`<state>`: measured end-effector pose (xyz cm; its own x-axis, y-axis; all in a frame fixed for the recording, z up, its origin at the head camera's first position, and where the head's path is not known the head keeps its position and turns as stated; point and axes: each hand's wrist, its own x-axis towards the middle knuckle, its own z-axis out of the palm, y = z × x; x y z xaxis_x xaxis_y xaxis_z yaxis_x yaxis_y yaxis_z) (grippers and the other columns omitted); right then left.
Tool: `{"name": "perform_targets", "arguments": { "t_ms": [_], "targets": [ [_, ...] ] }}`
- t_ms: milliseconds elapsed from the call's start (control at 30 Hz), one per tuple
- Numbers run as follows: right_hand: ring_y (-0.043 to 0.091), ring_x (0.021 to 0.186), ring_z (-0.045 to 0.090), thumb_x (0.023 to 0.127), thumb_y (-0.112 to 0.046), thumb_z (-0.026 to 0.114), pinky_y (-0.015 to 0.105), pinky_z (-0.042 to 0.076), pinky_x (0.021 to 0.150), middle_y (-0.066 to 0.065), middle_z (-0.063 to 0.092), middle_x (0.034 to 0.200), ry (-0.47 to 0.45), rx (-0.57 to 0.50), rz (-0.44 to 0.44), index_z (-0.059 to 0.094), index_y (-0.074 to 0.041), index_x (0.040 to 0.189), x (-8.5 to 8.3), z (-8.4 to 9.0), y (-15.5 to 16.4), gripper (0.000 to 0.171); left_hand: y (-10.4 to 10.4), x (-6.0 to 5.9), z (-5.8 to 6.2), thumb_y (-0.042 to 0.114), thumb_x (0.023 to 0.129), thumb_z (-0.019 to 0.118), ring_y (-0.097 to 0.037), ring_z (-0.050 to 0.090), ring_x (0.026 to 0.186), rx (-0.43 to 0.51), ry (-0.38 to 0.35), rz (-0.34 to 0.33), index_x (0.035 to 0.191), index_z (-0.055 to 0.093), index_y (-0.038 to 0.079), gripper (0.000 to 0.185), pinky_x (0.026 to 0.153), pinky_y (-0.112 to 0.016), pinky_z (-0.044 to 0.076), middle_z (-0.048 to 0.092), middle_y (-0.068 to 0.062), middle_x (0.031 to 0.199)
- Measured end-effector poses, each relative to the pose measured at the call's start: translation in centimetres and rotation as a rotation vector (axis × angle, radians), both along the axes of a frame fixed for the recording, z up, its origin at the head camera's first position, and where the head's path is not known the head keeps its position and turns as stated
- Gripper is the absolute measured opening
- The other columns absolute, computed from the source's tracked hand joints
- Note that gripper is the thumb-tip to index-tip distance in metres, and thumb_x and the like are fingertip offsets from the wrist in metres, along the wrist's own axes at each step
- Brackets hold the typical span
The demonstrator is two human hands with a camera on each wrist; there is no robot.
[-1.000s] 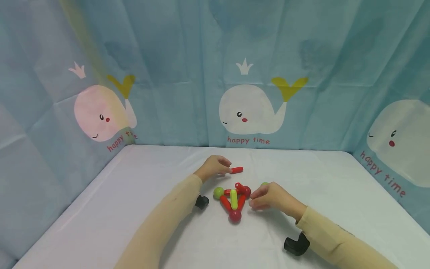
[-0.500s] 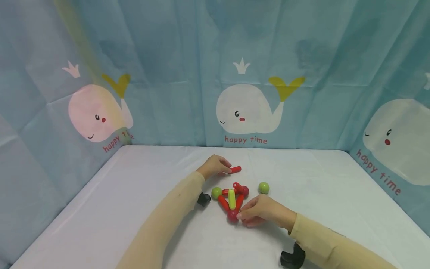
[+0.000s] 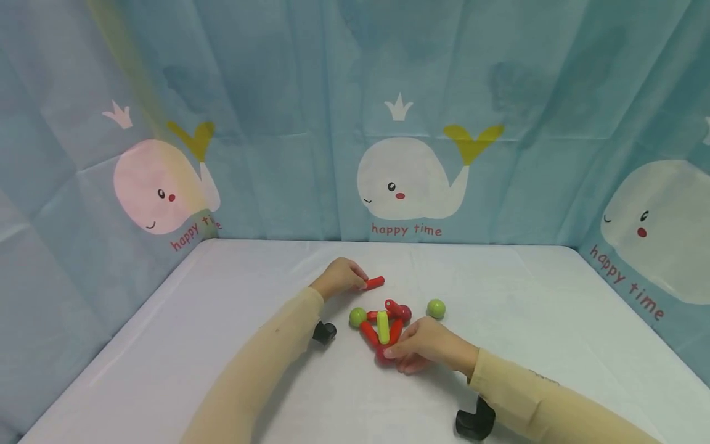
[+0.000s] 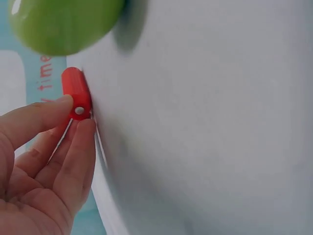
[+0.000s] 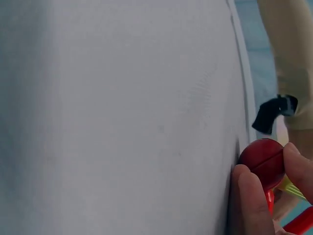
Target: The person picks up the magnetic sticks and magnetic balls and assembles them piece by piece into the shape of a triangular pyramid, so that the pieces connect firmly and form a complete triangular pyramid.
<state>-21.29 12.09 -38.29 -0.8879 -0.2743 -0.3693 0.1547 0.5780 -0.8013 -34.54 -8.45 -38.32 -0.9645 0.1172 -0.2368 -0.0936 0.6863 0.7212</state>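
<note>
We see the left hand (image 3: 338,279) pull back a touch toward the table's near edge, dragging the short red plastic rod (image 3: 375,283) pinched in its fingertips (image 4: 73,125). The right hand (image 3: 427,348) has settled on the dark red ball (image 5: 263,160) at the near corner of the red rod-and-ball triangle (image 3: 383,327), thumb and finger pinching it. A yellow-green rod (image 3: 383,327) lies across the triangle, a loose green ball (image 3: 436,308) sits beside it, and nothing blocks either hand.

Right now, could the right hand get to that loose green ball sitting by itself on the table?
Probably yes: the loose green ball lies just beyond the right hand with bare table between, but that hand grips the dark red ball.
</note>
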Motion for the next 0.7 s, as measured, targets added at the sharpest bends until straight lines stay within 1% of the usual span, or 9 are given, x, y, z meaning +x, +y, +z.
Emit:
{"name": "perform_targets", "arguments": {
  "t_ms": [133,233,367,533,700],
  "targets": [
    [0.013,0.063,0.069,0.081,-0.025,0.082,0.027,0.059,0.066,0.006,0.075,0.076,0.025,-0.032,0.033,0.078,-0.004,0.090,-0.5,0.4,0.5,0.023,-1.6,0.6,0.1,0.014,0.086,0.074,-0.017,0.060,0.085,-0.050,0.018,0.009,0.095,0.076,0.010,0.010,0.080,-0.028,0.054,0.071,-0.005,0.093],
    [0.014,0.066,0.069,0.080,-0.021,0.082,0.029,0.060,0.068,0.007,0.076,0.079,0.046,-0.051,0.033,0.078,-0.003,0.091,-1.0,0.6,1.0,0.022,-2.7,1.4,0.1,0.012,0.085,0.074,-0.017,0.060,0.083,-0.077,0.014,0.015,0.094,0.077,0.010,0.010,0.076,-0.026,0.053,0.071,-0.004,0.092],
    [0.013,0.069,0.068,0.079,-0.020,0.083,0.029,0.060,0.069,0.004,0.075,0.078,0.083,-0.008,0.002,0.078,-0.004,0.090,-1.6,0.8,1.5,0.020,-3.7,2.3,0.5,0.012,0.083,0.075,-0.017,0.059,0.083,-0.115,-0.006,0.019,0.092,0.076,0.009,0.009,0.073,-0.026,0.052,0.070,-0.005,0.091],
    [0.012,0.071,0.068,0.079,-0.018,0.082,0.028,0.059,0.071,0.001,0.075,0.079,0.122,0.067,-0.033,0.078,-0.006,0.091,-2.5,1.2,1.8,0.017,-3.8,3.0,1.1,0.015,0.084,0.077,-0.017,0.061,0.078,-0.163,-0.022,0.005,0.095,0.073,0.007,0.014,0.073,-0.025,0.052,0.070,-0.005,0.089],
    [0.012,0.070,0.067,0.078,-0.020,0.084,0.028,0.058,0.071,0.001,0.075,0.080,0.143,0.091,-0.054,0.078,-0.007,0.092,-3.2,1.1,1.4,0.020,-3.3,3.3,0.9,0.016,0.086,0.077,-0.016,0.060,0.078,-0.168,-0.003,-0.002,0.099,0.074,0.006,0.017,0.072,-0.024,0.053,0.071,-0.005,0.090]
  ]
}}
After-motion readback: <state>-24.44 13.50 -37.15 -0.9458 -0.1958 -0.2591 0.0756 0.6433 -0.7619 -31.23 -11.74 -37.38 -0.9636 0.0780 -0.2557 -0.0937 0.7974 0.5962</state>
